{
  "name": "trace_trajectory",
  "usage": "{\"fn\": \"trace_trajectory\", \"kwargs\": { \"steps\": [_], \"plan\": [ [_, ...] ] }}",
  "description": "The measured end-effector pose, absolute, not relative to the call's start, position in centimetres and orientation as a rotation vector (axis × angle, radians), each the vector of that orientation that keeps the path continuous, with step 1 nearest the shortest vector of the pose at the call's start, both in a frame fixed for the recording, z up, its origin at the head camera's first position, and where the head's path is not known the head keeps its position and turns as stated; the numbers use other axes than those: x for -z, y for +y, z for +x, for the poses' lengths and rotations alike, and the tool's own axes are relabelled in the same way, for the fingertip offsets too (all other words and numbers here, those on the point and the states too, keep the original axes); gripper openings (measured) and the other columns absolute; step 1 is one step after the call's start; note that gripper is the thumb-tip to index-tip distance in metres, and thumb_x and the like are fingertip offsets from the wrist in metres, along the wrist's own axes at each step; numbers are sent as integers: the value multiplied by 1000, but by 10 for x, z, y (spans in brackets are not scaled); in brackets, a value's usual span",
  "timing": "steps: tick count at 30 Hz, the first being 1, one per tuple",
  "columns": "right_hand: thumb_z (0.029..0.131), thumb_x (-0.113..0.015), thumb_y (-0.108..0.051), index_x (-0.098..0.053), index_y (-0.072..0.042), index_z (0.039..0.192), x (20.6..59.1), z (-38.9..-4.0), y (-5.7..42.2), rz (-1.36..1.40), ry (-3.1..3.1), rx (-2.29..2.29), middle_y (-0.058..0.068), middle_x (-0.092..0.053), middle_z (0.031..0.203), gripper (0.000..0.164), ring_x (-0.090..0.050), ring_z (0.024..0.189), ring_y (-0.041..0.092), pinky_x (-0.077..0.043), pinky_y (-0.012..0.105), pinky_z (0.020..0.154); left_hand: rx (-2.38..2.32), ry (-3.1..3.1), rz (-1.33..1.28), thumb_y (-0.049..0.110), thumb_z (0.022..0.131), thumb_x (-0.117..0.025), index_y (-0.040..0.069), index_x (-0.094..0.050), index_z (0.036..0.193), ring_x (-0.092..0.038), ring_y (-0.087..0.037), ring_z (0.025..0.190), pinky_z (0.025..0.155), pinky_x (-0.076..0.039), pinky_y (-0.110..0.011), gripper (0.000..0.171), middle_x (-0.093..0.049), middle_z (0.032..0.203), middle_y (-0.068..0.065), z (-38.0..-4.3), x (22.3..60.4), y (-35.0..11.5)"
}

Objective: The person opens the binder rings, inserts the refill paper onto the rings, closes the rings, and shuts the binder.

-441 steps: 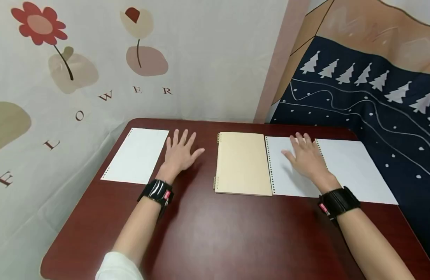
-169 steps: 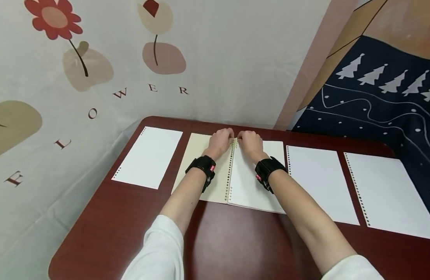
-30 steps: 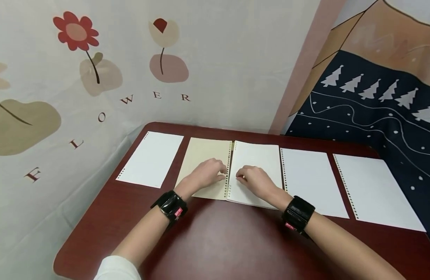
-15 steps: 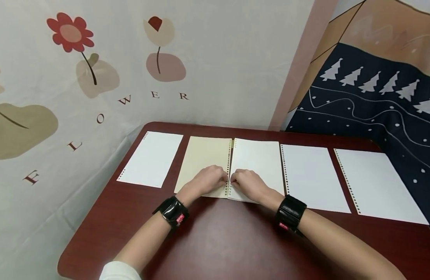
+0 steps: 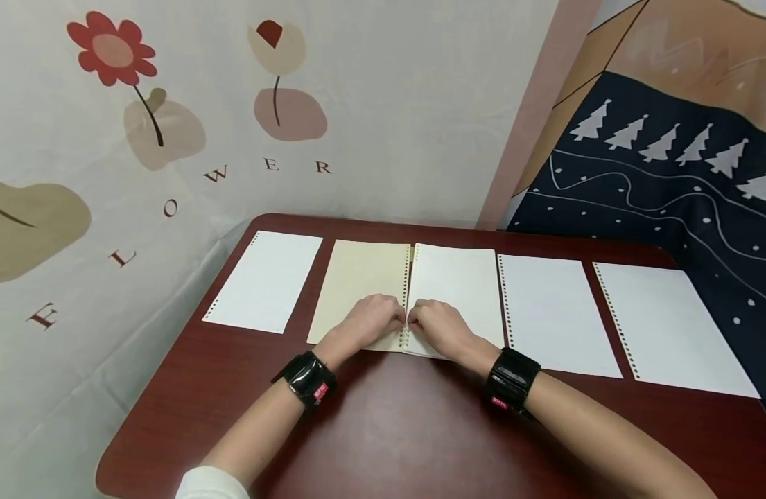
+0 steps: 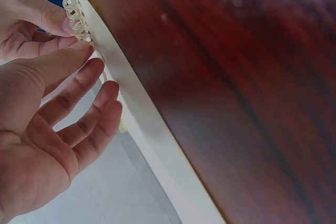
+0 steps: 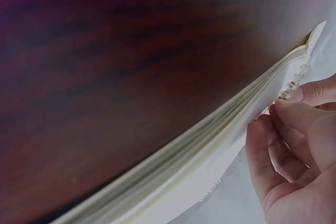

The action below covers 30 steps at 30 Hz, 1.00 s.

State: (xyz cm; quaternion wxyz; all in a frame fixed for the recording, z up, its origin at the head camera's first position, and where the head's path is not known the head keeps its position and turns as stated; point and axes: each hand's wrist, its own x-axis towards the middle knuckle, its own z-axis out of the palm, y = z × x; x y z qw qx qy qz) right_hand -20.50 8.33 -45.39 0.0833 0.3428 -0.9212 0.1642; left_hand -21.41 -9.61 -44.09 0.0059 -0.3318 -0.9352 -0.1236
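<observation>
A loose-leaf notebook lies open on the table, its cream cover [image 5: 364, 274] on the left and white pages [image 5: 454, 274] on the right. At the lower spine, my left hand [image 5: 373, 320] and right hand [image 5: 441, 326] meet, knuckles up. In the left wrist view, the left hand [image 6: 58, 124] pinches the pale binding rings [image 6: 77, 19] between thumb and forefinger. From the right wrist view, the right hand [image 7: 299, 156] pinches the same rings [image 7: 296, 81] close beside the left hand's thumb. Whether the rings are parted under the fingertips is hidden.
A loose punched sheet [image 5: 264, 281] lies at the left of the dark red table [image 5: 383, 430]. Two more punched sheets, a nearer one [image 5: 557, 312] and a farther one [image 5: 672, 326], lie right of the notebook.
The notebook was closed at first, with both hands flat and apart. Later it lay open, hands at the spine's top. They came down to the lower spine and drew together at the rings.
</observation>
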Motion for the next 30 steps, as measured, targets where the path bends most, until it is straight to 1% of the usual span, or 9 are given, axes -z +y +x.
{"fn": "trace_trajectory", "kwargs": {
  "steps": [4,8,15,24,27,30],
  "plan": [
    [83,-70,-3,-75,-13,79,453,-206,82,1023,-2737,-475,-5,-63,78,11,-63,73,14,-50,31,59,362,-2936,-1032,12,85,-71,21,-76,76,-57,-8,70,59,-47,-28,13,-67,81,8,-215,440,-95],
    [82,-70,-3,-74,-14,76,454,-206,81,1019,-2735,-469,-6,-64,77,13,-62,72,13,-49,30,58,346,-2924,-1036,11,84,-72,20,-75,73,-57,-9,68,57,-47,-28,15,-67,79,8,-216,440,-95],
    [82,-71,-4,-74,-15,75,454,-205,80,999,-2760,-460,-7,-64,77,14,-61,70,11,-49,30,57,341,-2946,-1013,11,84,-71,21,-76,74,-55,-9,66,55,-46,-29,15,-66,77,8,-215,439,-93],
    [79,-72,-2,-72,-15,72,456,-206,81,992,-2745,-456,-7,-62,74,15,-60,68,11,-49,29,56,345,-2935,-1009,9,82,-70,21,-76,70,-49,-9,61,52,-42,-27,18,-62,71,10,-216,439,-93],
    [79,-71,-2,-72,-15,73,456,-206,81,1002,-2748,-462,-7,-62,74,14,-60,68,11,-50,30,57,357,-2931,-1005,8,82,-71,21,-76,70,-48,-9,61,52,-42,-26,19,-61,71,10,-216,439,-94],
    [81,-72,-3,-74,-13,77,455,-206,83,998,-2768,-486,-5,-63,77,12,-63,72,12,-51,30,62,373,-2932,-1016,8,83,-70,20,-76,71,-49,-9,62,54,-43,-26,17,-63,72,9,-215,439,-94]
  ]
}}
